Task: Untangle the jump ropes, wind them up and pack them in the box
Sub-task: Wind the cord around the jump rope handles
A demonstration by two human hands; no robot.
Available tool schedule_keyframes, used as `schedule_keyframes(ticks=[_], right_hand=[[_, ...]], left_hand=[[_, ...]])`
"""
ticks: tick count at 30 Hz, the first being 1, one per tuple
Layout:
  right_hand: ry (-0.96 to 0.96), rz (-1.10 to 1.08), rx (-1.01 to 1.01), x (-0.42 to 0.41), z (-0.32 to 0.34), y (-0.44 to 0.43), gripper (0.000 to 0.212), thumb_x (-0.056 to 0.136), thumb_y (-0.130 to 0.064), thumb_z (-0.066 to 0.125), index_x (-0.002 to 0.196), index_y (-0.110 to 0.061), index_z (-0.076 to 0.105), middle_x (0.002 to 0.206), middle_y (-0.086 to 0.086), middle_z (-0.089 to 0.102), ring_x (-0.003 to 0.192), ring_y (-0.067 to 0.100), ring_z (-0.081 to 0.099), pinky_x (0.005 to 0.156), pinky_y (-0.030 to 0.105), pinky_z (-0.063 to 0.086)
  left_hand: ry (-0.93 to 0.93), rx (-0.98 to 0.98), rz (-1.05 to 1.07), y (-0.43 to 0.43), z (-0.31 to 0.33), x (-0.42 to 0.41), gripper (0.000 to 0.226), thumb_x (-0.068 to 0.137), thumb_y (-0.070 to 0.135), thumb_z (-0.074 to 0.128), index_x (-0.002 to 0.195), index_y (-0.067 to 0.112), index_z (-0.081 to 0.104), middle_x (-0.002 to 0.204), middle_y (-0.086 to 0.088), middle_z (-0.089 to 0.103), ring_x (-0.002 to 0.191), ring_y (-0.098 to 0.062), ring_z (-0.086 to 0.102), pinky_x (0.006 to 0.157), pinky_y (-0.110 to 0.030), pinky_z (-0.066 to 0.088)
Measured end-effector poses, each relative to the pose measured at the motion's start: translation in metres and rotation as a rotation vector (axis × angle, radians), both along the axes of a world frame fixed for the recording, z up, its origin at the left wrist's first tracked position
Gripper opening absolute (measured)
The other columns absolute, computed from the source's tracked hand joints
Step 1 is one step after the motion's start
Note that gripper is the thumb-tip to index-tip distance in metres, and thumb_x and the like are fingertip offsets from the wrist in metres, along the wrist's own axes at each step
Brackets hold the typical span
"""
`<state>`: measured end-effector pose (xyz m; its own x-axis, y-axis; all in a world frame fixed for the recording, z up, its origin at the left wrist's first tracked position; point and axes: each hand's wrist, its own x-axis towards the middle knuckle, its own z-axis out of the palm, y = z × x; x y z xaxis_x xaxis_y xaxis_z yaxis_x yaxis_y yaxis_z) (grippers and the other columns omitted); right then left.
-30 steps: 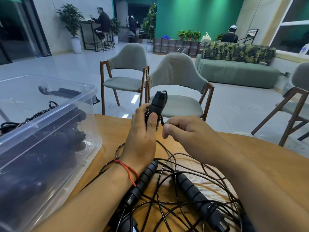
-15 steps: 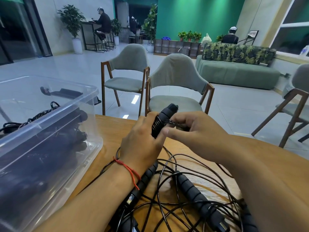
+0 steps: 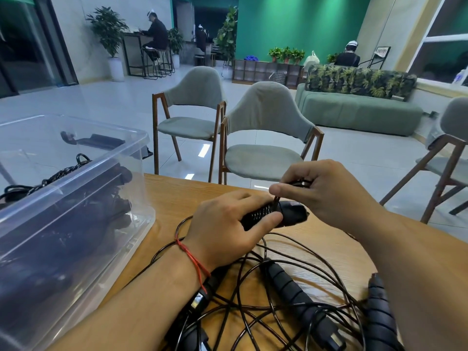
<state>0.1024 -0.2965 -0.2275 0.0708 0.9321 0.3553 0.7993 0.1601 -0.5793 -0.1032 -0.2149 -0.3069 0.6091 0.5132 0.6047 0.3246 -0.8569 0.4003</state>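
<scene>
Fingers (image 3: 250, 197) of the left hand (image 3: 225, 224) curl round the cord-wound handle (image 3: 291, 212), right hand (image 3: 326, 193) pinching its cord (image 3: 275, 202); tangled jump ropes (image 3: 291, 291) sprawl across the counter (image 3: 172, 196) beside the box (image 3: 83, 188).

Dim, green-tinted room — floor glare, wide-angle bending at edges, soft corners.

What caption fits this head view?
Left hand grips a black ribbed jump-rope handle; right hand pinches its thin black cord.
</scene>
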Motion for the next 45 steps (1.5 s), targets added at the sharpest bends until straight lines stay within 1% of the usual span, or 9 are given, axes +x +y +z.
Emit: schedule_keyframes(ticks=[7, 13, 20, 23, 26, 28, 31, 39, 45], right_hand=[[0.354, 0.184, -0.289, 0.011, -0.002, -0.003, 0.033, 0.088, -0.042, 0.078, 0.081, -0.011, 0.073, 0.070, 0.004, 0.067, 0.063, 0.012, 0.060, 0.058, 0.019, 0.046], [0.550, 0.274, -0.429, 0.011, -0.012, 0.000, 0.029, 0.095, -0.042, 0.074, 0.082, -0.016, 0.069, 0.080, 0.009, 0.064, 0.068, 0.018, 0.060, 0.060, 0.023, 0.049], [0.587, 0.157, -0.443, 0.008, -0.026, 0.009, 0.038, 0.096, -0.059, 0.065, 0.088, -0.023, 0.076, 0.089, 0.007, 0.066, 0.078, 0.021, 0.058, 0.065, 0.032, 0.049], [0.469, 0.117, -0.437, 0.007, -0.026, 0.009, 0.004, 0.100, -0.022, 0.073, 0.102, -0.020, 0.074, 0.094, 0.015, 0.065, 0.077, 0.021, 0.057, 0.064, 0.030, 0.050], [0.432, 0.091, -0.351, 0.004, -0.030, 0.010, 0.030, 0.098, 0.015, 0.056, 0.096, -0.013, 0.065, 0.067, -0.001, 0.061, 0.058, 0.011, 0.053, 0.055, 0.024, 0.046], [0.549, 0.082, -0.305, -0.002, -0.028, 0.011, 0.022, 0.109, 0.000, 0.049, 0.095, -0.011, 0.062, 0.061, -0.006, 0.057, 0.055, 0.012, 0.048, 0.052, 0.025, 0.043], [0.560, 0.120, -0.361, -0.007, -0.025, 0.013, 0.026, 0.114, -0.030, 0.047, 0.122, -0.014, 0.066, 0.073, 0.003, 0.054, 0.058, 0.014, 0.045, 0.055, 0.027, 0.045], [0.268, -0.007, -0.284, -0.018, -0.026, 0.013, 0.022, 0.107, -0.043, 0.058, 0.122, -0.032, 0.070, 0.066, -0.025, 0.064, 0.062, -0.008, 0.060, 0.068, 0.023, 0.043], [0.160, -0.049, -0.307, -0.035, -0.020, 0.009, 0.033, 0.105, -0.044, 0.062, 0.137, -0.037, 0.065, 0.125, -0.009, 0.070, 0.117, 0.008, 0.062, 0.089, 0.024, 0.047]], left_hand=[[-0.174, 0.017, -0.284, 0.000, 0.002, -0.004, 0.048, 0.100, 0.047, 0.064, 0.134, 0.013, 0.068, 0.121, 0.002, 0.074, 0.112, -0.012, 0.070, 0.084, -0.036, 0.059], [-0.302, -0.148, -0.346, -0.004, 0.000, -0.006, 0.048, 0.095, 0.043, 0.068, 0.132, 0.013, 0.060, 0.110, 0.000, 0.074, 0.098, -0.013, 0.074, 0.070, -0.039, 0.063], [-0.417, -0.337, -0.365, -0.005, 0.000, -0.002, 0.038, 0.099, 0.032, 0.060, 0.127, 0.006, 0.067, 0.108, -0.004, 0.076, 0.101, -0.018, 0.075, 0.078, -0.029, 0.061], [-0.464, -0.471, -0.388, -0.007, 0.001, -0.002, 0.037, 0.103, 0.030, 0.054, 0.128, 0.007, 0.070, 0.111, -0.004, 0.076, 0.107, -0.021, 0.073, 0.083, -0.023, 0.059], [-0.521, -0.711, -0.330, -0.009, 0.008, -0.001, 0.034, 0.108, 0.042, 0.052, 0.118, 0.019, 0.076, 0.095, -0.009, 0.076, 0.089, -0.028, 0.075, 0.066, -0.028, 0.060], [-0.538, -0.828, -0.242, -0.006, 0.012, 0.001, 0.040, 0.105, 0.049, 0.047, 0.102, 0.024, 0.078, 0.086, -0.012, 0.074, 0.075, -0.028, 0.073, 0.055, -0.033, 0.054], [-0.628, -0.981, -0.134, 0.005, 0.014, 0.001, 0.055, 0.104, 0.059, 0.045, 0.101, 0.013, 0.075, 0.087, -0.022, 0.073, 0.071, -0.032, 0.070, 0.056, -0.036, 0.048], [-0.744, -1.063, -0.035, 0.014, 0.012, 0.003, 0.058, 0.104, 0.063, 0.046, 0.092, 0.016, 0.078, 0.090, -0.024, 0.074, 0.070, -0.034, 0.070, 0.057, -0.036, 0.047], [-0.675, -0.855, 0.090, 0.010, 0.010, 0.004, 0.048, 0.102, 0.062, 0.047, 0.095, 0.025, 0.076, 0.077, -0.004, 0.074, 0.068, -0.017, 0.072, 0.051, -0.028, 0.051]])
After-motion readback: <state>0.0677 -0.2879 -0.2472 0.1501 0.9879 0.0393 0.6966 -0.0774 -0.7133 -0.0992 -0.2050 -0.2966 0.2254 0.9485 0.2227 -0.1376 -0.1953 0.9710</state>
